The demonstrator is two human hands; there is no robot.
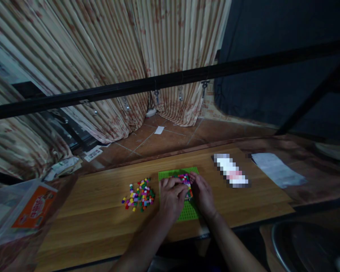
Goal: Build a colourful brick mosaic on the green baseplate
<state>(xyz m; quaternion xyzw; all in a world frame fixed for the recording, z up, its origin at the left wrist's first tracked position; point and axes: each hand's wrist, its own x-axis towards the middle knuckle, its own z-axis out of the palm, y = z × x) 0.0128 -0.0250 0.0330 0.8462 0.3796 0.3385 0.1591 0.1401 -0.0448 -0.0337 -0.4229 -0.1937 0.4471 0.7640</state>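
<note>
A green studded baseplate [189, 212] lies on the wooden table, with a block of multicoloured toy bricks [184, 177] built up on it. Over the left part of the build is my left hand [171, 196], its fingers bent and its thumb and fingertips brought together. Whatever sits between those fingertips is too small to make out. My right hand [202, 194] rests along the right side of the build, fingers loosely stretched and nothing visible in them. Left of the baseplate spreads a pile of loose toy bricks [141, 194] in many colours. My hands cover part of the build.
A lit, pixelated phone-like device [231, 170] lies right of the baseplate on the wooden table [96, 215]. White paper [277, 170] is beyond the table's right end. At left stands a clear plastic box [11, 211] with an orange label. A dark bar [124, 88] crosses before the curtains.
</note>
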